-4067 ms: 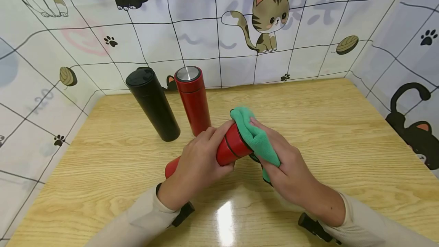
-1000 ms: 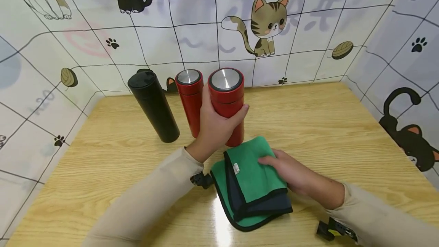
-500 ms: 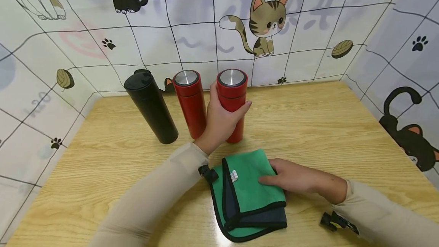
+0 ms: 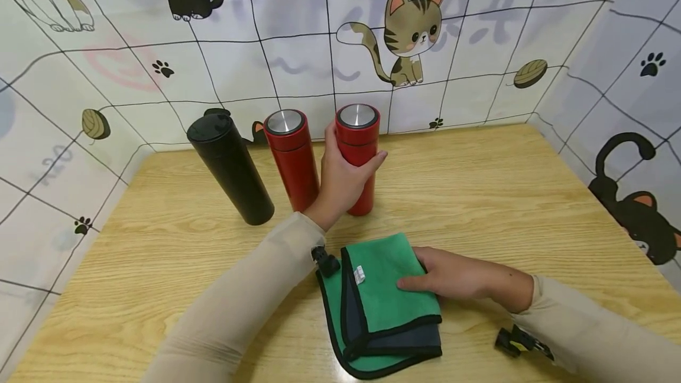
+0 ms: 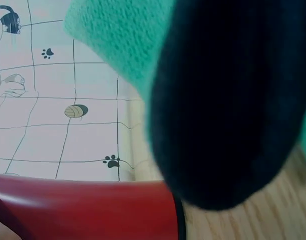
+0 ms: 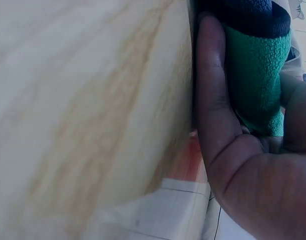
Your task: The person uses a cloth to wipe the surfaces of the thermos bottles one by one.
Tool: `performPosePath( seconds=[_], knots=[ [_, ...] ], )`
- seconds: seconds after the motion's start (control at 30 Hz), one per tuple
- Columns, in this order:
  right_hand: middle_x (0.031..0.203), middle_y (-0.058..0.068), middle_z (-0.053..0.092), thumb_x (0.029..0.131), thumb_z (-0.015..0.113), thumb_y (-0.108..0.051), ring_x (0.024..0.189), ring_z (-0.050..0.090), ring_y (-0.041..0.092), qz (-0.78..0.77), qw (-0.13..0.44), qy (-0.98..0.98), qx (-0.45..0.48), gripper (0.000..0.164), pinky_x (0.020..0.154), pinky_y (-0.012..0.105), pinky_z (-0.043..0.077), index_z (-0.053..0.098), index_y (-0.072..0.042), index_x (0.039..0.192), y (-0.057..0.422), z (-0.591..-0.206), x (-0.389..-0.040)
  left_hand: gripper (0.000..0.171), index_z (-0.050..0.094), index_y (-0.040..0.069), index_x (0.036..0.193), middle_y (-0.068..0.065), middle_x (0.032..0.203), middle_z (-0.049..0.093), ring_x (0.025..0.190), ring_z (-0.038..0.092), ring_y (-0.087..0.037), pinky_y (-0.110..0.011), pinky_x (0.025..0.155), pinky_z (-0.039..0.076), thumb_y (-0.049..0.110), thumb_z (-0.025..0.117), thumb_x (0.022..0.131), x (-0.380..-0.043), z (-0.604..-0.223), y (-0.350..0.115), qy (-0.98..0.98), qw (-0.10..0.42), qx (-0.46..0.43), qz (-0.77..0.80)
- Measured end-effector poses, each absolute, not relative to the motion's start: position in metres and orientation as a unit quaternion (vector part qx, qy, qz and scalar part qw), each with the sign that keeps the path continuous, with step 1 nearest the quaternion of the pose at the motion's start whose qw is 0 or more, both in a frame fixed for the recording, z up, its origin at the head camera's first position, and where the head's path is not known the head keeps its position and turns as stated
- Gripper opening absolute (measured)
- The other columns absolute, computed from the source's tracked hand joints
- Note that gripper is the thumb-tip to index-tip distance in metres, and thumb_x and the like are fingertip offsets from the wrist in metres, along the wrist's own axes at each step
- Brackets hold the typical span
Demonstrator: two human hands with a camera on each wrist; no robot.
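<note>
My left hand (image 4: pixel 343 179) grips a red vacuum flask (image 4: pixel 364 146) with a silver-topped lid, fingers round its left side and thumb across its front. The flask stands upright, to the right of a second red flask (image 4: pixel 289 158) of the same look. In the left wrist view the red flask (image 5: pixel 93 207) fills the lower left. My right hand (image 4: pixel 447 273) pinches the right edge of a folded green cloth (image 4: pixel 393 276) with dark borders and a small white tag, thumb on top. The right wrist view has fingers beneath the green cloth (image 6: pixel 255 75), close over the wood.
A black flask (image 4: pixel 231 170) stands at the left of the red ones. The wooden table (image 4: pixel 495 194) is backed and flanked by white walls (image 4: pixel 298 5) with cat drawings and grid lines. A small black device (image 4: pixel 324 260) sits at the left wrist, overlapping the cloth's corner in the head view.
Earlier the left hand held the red flask tilted while the right pressed the bunched cloth on its lid. The flask is now upright beside the other, the cloth spread folded and lower.
</note>
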State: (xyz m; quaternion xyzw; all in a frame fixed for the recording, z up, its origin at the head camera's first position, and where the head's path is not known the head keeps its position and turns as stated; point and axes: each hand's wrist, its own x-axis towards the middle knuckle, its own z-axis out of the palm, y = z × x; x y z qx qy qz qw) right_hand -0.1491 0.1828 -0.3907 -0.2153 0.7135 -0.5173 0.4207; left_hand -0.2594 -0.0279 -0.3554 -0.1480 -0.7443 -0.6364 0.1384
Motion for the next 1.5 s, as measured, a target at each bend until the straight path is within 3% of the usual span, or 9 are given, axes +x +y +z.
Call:
performPosePath(
  seconds=[0.33, 0.5, 0.63, 0.73, 0.87, 1.07, 1.2, 1.33, 1.5],
  knots=[
    [0.119, 0.011, 0.07, 0.103, 0.056, -0.024, 0.103, 0.071, 0.021, -0.512, 0.42, 0.72, -0.207, 0.049, 0.085, 0.027, 0.058, 0.042, 0.002, 0.142, 0.185, -0.386, -0.147, 0.089, 0.026, 0.025, 0.149, 0.004, 0.137, 0.052, 0.125, 0.05, -0.012, -0.037, 0.096, 0.055, 0.029, 0.084, 0.081, -0.265, -0.357, -0.016, -0.757, 0.128, -0.151, -0.622],
    [0.126, 0.013, 0.066, 0.104, 0.051, -0.024, 0.106, 0.069, 0.022, -0.524, 0.434, 0.713, -0.17, 0.053, 0.086, 0.031, 0.057, 0.036, 0.002, 0.147, 0.184, -0.386, -0.145, 0.103, 0.011, 0.032, 0.157, 0.008, 0.148, 0.042, 0.134, 0.042, -0.01, -0.039, 0.104, 0.051, 0.028, 0.082, 0.083, -0.25, -0.357, -0.024, -0.761, 0.112, -0.165, -0.617],
    [0.114, 0.015, 0.071, 0.103, 0.052, -0.024, 0.089, 0.073, 0.026, -0.523, 0.453, 0.706, -0.153, 0.051, 0.068, 0.037, 0.061, 0.036, 0.0, 0.145, 0.184, -0.387, -0.144, 0.101, -0.003, 0.029, 0.161, 0.012, 0.164, 0.016, 0.15, 0.02, -0.008, -0.046, 0.118, 0.034, 0.029, 0.071, 0.092, -0.219, -0.353, -0.038, -0.794, 0.114, -0.179, -0.57],
    [0.1, 0.018, 0.074, 0.102, 0.055, -0.025, 0.07, 0.074, 0.028, -0.519, 0.471, 0.697, -0.151, 0.047, 0.054, 0.039, 0.06, 0.04, -0.001, 0.14, 0.185, -0.387, -0.143, 0.088, 0.006, 0.018, 0.161, 0.006, 0.167, 0.011, 0.154, 0.011, -0.011, -0.05, 0.122, 0.027, 0.023, 0.064, 0.095, -0.195, -0.349, -0.051, -0.817, 0.144, -0.221, -0.513],
    [0.102, 0.02, 0.075, 0.103, 0.055, -0.025, 0.07, 0.074, 0.029, -0.538, 0.48, 0.677, -0.15, 0.048, 0.054, 0.04, 0.06, 0.039, -0.002, 0.141, 0.185, -0.39, -0.143, 0.064, 0.035, 0.009, 0.15, -0.008, 0.155, 0.039, 0.145, 0.035, -0.018, -0.046, 0.115, 0.04, 0.012, 0.064, 0.093, -0.169, -0.348, -0.071, -0.824, 0.18, -0.29, -0.452],
    [0.112, 0.02, 0.072, 0.104, 0.053, -0.023, 0.089, 0.074, 0.033, -0.575, 0.47, 0.656, -0.132, 0.054, 0.062, 0.042, 0.062, 0.031, 0.0, 0.147, 0.184, -0.396, -0.146, 0.036, 0.059, 0.013, 0.128, -0.003, 0.128, 0.063, 0.12, 0.058, -0.017, -0.038, 0.1, 0.053, 0.015, 0.066, 0.093, -0.15, -0.355, -0.097, -0.874, 0.177, -0.285, -0.352],
    [0.097, 0.017, 0.075, 0.103, 0.056, -0.03, 0.074, 0.074, 0.031, -0.536, 0.415, 0.724, -0.127, 0.053, 0.058, 0.043, 0.061, 0.035, -0.002, 0.143, 0.184, -0.395, -0.152, 0.039, 0.06, 0.016, 0.13, -0.004, 0.125, 0.065, 0.113, 0.063, -0.022, -0.042, 0.094, 0.056, 0.026, 0.068, 0.093, -0.143, -0.356, -0.107, -0.922, 0.142, -0.247, -0.263],
    [0.082, 0.01, 0.071, 0.102, 0.054, -0.037, 0.059, 0.069, 0.023, -0.427, 0.297, 0.843, -0.138, 0.049, 0.059, 0.037, 0.059, 0.043, -0.004, 0.137, 0.182, -0.382, -0.157, 0.054, 0.053, 0.02, 0.142, -0.008, 0.134, 0.062, 0.121, 0.062, -0.028, -0.05, 0.095, 0.055, 0.042, 0.065, 0.094, -0.134, -0.354, -0.116, -0.956, 0.088, -0.204, -0.193],
    [0.116, 0.015, 0.071, 0.102, 0.052, -0.042, 0.095, 0.072, 0.026, -0.256, 0.118, 0.941, -0.186, 0.055, 0.082, 0.045, 0.057, 0.047, -0.007, 0.145, 0.175, -0.367, -0.153, 0.068, 0.044, 0.022, 0.15, -0.011, 0.146, 0.053, 0.134, 0.051, -0.035, -0.063, 0.105, 0.044, 0.056, 0.059, 0.093, -0.13, -0.349, -0.124, -0.972, 0.078, -0.17, -0.139]
  ],
)
